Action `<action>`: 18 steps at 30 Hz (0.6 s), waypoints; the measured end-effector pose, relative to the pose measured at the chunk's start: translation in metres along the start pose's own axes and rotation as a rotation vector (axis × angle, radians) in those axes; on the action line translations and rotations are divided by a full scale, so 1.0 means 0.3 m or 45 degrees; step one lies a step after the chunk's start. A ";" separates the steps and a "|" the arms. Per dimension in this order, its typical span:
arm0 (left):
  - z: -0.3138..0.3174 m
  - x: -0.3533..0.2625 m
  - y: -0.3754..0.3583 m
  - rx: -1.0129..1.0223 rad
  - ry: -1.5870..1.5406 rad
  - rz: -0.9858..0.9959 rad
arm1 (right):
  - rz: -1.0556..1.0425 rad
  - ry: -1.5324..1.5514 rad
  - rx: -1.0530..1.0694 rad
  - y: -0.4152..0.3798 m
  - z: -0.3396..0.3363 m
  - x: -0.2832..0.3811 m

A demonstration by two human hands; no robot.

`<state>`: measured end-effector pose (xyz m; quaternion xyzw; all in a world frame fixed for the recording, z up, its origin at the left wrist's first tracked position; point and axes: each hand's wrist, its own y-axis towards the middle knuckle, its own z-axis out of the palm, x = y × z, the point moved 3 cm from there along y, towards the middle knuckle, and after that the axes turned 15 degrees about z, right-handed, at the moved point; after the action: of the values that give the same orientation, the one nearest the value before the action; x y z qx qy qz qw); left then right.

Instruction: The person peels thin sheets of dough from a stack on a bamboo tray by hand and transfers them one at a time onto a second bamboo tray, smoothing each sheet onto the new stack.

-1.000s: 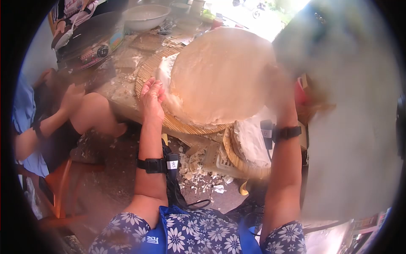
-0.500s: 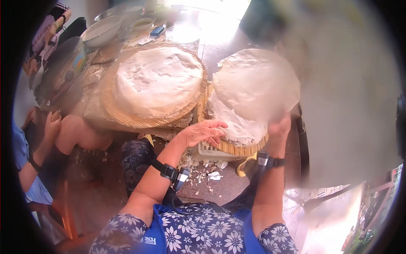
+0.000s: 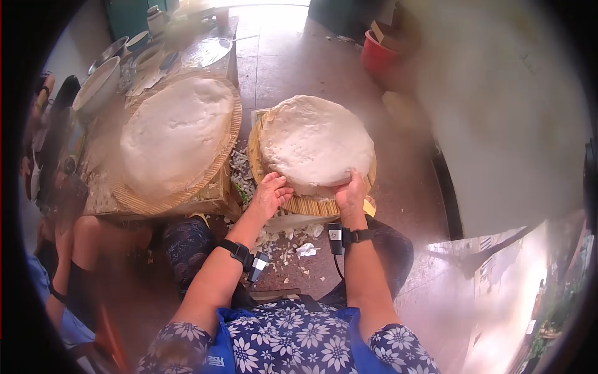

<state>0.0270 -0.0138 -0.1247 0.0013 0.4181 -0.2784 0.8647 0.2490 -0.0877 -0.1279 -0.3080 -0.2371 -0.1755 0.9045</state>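
Note:
A thick round of thin white dough sheets [image 3: 317, 137] lies on a round reed mat [image 3: 305, 207] in front of me. At its front right edge, my right hand [image 3: 351, 194] closes on the rim of the top sheet, thumb uppermost. My left hand [image 3: 273, 194] is at the front left edge, palm turned inward and fingers apart, holding nothing. The top sheet spreads nearly flat, its surface slightly bumpy. To the left, a second round of white dough [image 3: 177, 134] rests on a larger reed mat [image 3: 232, 134].
A wooden table [image 3: 99, 193] bears the left mat, with a white basin [image 3: 96, 86] and a round metal lid [image 3: 205, 53] behind. White scraps [image 3: 306, 249] litter the floor. A red bucket [image 3: 377, 57] stands at the far right. Another person's knee [image 3: 93, 243] is at left.
The lifted sheet, which was half over the right-hand round, now lies across it. My right hand has come lower and nearer my left hand. The view has shifted, showing more floor beyond.

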 end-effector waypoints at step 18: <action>0.011 0.052 0.060 -0.206 0.366 0.022 | 0.185 -0.914 -0.292 -0.084 -0.087 0.052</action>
<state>0.0458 -0.0068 -0.1381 -0.0250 0.5585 -0.2332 0.7956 0.2585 -0.1258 -0.1258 -0.4651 -0.4952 -0.0173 0.7336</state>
